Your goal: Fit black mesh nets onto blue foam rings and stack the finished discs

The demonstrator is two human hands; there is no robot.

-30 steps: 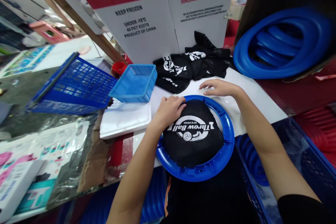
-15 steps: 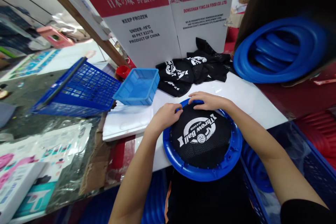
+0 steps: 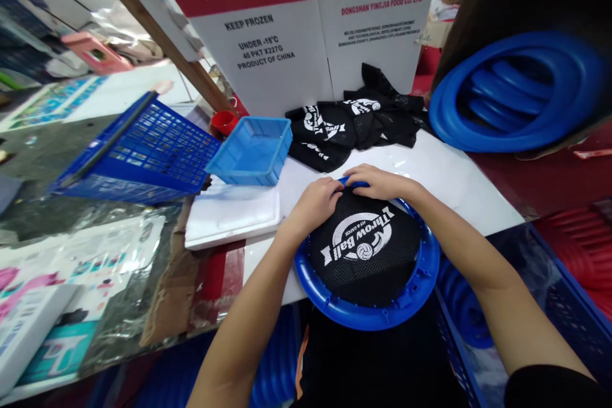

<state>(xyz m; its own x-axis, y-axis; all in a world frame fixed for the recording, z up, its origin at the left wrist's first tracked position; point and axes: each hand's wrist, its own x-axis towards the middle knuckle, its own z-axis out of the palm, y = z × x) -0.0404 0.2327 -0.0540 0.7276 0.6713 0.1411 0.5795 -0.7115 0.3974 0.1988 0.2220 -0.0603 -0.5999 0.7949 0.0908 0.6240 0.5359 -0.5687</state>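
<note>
head view showed both hands at the far edge of a blue ring [image 3: 335, 306] that lay flat on the white bench [image 3: 449, 185], partly overhanging its near edge. a black mesh net [image 3: 368, 248] printed "throw ball" covered the ring's opening. the left hand [image 3: 313, 204] and right hand [image 3: 377, 182] sat close together at the ring's 12 o'clock, fingers curled down onto the net's hem where it met the rim, seemingly pinching the fabric over that rim; the ring lying flat appeared to brace the net against the pull. whether the fingers closed fully on the fabric could not be told.

at 12 o'clock beyond the hands lay a heap of black nets [image 3: 354, 121], backed by white cartons [image 3: 287, 32]. at 10 o'clock stood a small light-blue tray [image 3: 251, 153] on a white foam slab [image 3: 229, 220], with a dark-blue crate [image 3: 143, 153] tipped on its side further left and a red cup [image 3: 224, 122] behind. at 2 o'clock a stack of blue rings [image 3: 516, 95] leaned well apart. nothing lay between hands and ring.
</note>
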